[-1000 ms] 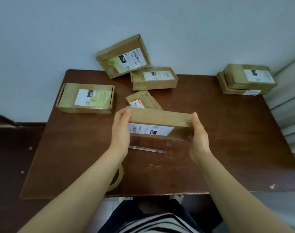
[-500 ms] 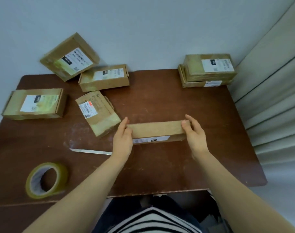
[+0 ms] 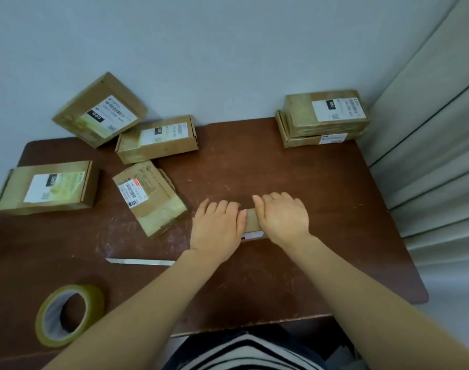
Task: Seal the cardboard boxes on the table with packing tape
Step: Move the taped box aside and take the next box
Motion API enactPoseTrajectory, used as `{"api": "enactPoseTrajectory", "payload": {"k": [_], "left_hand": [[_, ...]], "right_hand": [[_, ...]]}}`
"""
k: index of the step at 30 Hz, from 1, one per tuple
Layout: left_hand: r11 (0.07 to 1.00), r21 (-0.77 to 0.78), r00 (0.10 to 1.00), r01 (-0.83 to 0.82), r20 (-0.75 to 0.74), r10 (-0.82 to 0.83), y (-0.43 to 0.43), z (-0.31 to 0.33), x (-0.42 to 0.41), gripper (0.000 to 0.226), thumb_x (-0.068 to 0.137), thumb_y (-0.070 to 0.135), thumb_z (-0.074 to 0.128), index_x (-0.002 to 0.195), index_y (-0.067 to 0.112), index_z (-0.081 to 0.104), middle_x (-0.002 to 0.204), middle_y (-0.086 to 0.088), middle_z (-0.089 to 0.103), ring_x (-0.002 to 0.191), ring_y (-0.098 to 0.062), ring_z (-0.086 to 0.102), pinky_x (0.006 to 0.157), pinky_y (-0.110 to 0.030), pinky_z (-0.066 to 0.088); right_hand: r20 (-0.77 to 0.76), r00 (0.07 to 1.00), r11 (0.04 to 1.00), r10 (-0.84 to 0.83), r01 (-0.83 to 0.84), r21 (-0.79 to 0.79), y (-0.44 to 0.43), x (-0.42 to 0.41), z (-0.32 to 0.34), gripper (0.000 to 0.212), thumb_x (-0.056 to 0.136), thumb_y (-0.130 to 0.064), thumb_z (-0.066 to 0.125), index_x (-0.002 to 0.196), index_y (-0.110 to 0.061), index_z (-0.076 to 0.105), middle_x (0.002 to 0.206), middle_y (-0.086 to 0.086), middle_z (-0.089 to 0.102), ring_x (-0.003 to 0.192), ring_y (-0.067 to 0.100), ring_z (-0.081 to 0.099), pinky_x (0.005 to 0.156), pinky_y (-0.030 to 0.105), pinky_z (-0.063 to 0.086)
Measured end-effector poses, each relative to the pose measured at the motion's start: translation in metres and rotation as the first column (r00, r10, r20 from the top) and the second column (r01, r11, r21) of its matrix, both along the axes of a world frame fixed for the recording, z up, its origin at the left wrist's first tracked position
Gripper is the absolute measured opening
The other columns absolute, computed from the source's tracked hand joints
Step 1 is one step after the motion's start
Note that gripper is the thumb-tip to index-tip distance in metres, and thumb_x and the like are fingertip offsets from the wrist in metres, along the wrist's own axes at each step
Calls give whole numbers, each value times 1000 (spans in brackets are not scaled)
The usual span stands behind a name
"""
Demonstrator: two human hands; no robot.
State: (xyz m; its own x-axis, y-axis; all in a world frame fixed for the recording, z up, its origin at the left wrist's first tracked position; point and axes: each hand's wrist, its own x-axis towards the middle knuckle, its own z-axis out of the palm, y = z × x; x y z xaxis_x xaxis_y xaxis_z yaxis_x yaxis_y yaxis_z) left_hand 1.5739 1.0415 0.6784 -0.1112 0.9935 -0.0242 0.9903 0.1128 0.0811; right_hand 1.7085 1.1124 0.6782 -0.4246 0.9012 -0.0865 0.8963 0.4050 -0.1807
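A small cardboard box (image 3: 252,222) lies on the brown table (image 3: 321,209) in front of me, mostly covered by my hands. My left hand (image 3: 218,227) lies flat on its left part and my right hand (image 3: 282,218) lies flat on its right part, fingers straight and pointing away. Only a strip of the box and its white label edge shows between them. A roll of clear packing tape (image 3: 67,315) stands at the near left edge. A thin metal blade (image 3: 141,261) lies left of my left wrist.
Several labelled cardboard boxes lie around: one at far left (image 3: 47,186), one leaning on the wall (image 3: 99,109), one behind it (image 3: 158,138), a tilted one (image 3: 149,196), and a stack of two at back right (image 3: 325,116). A curtain (image 3: 441,156) hangs to the right.
The box was held by its ends above the table and is now down on it. Both hands moved from its ends onto its top, palms flat. The view has swung right.
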Motion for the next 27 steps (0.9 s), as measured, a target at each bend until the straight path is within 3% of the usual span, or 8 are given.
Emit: {"api": "enactPoseTrajectory", "payload": {"k": [8,11,14,16,19,21,24,27], "left_hand": [[993,51,936,-105,342,82,-19,-2,-22,32,99,32,46,121,14,61,121,-6,59,113,-24,48,98,-36,38],[842,-184,467,-507,763,447,-16,0,-36,46,100,37,38,139,14,44,140,-7,43,131,-22,37,111,-35,24],[499,-696,-267,-516,684,678,-22,10,-42,27,97,33,48,116,16,55,111,-3,58,99,-20,55,91,-41,47],[466,-775,-422,-428,627,655,-27,13,-41,10,95,20,48,94,15,57,87,-4,60,78,-18,57,66,-35,51],[592,-670,-424,-449,743,518,-28,13,-44,32,85,-5,44,97,17,62,94,-5,64,81,-20,61,73,-35,52],[679,-588,-365,-440,808,463,-29,12,-49,63,80,-16,44,135,15,47,126,-3,55,107,-23,57,99,-42,45],[825,-417,-74,-381,903,423,-35,3,-54,94,76,-24,50,152,18,16,150,1,37,132,-18,41,110,-40,36],[875,-296,182,-383,904,386,-40,2,-52,100,75,-25,52,152,27,15,147,7,33,135,-8,32,109,-30,34]], "right_hand": [[-159,983,989,-91,71,-130,5,7,7,50,100,-45,32,137,-14,45,147,7,36,135,24,30,109,38,28],[-50,904,845,-425,376,-381,10,17,14,73,94,-61,35,148,-14,25,154,16,21,143,33,16,113,47,21],[-50,722,529,-690,455,-716,11,22,18,64,96,-52,39,143,-8,35,135,13,47,122,32,47,103,46,41],[-203,595,492,-778,375,-786,8,25,16,37,95,-31,46,123,-7,55,103,3,57,95,22,55,82,37,50],[-340,479,494,-809,242,-835,7,36,12,38,89,-9,49,126,-13,56,111,3,60,104,21,56,89,37,49],[-385,473,492,-792,122,-862,2,41,10,60,84,5,48,142,-11,42,127,2,56,116,21,53,104,40,42],[-487,478,571,-731,37,-820,-7,45,8,78,78,21,46,146,-16,37,132,-4,54,120,16,49,97,31,43],[-585,274,591,-763,-69,-804,-13,49,4,69,79,16,42,138,-19,48,125,-4,61,117,17,55,88,27,46]]}}
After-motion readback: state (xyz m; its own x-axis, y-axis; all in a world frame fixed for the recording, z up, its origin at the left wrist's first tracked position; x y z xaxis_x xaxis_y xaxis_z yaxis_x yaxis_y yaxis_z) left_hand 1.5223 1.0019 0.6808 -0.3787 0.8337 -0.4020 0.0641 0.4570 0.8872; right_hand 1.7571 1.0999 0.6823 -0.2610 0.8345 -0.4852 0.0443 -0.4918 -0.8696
